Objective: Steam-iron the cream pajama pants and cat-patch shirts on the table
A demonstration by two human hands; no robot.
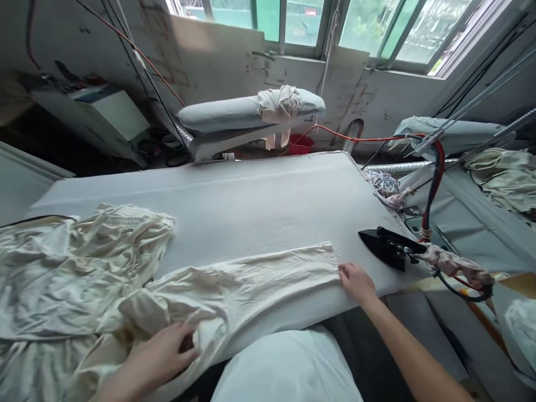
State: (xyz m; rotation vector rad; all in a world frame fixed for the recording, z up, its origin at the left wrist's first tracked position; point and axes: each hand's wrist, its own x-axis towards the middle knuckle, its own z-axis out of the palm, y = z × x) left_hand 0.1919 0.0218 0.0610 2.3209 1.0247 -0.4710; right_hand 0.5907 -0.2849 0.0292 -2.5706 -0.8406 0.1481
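Note:
A cream cotton garment lies along the near side of the padded ironing table, one long, wrinkled leg or sleeve stretched to the right. Its end is pinched at the near corner between the fingers of my right hand. My left hand is curled on the bunched part of the garment at lower left; some of its fingertips are hidden in the folds. To the right of my right hand, a black iron rests on the table, its tip pointing left.
Crumpled cream fabric covers the table's left end. Behind the table stands a narrow padded arm with cloth tied round it. Cloth-wrapped hoses trail from the iron. A red bucket sits by the wall under the windows.

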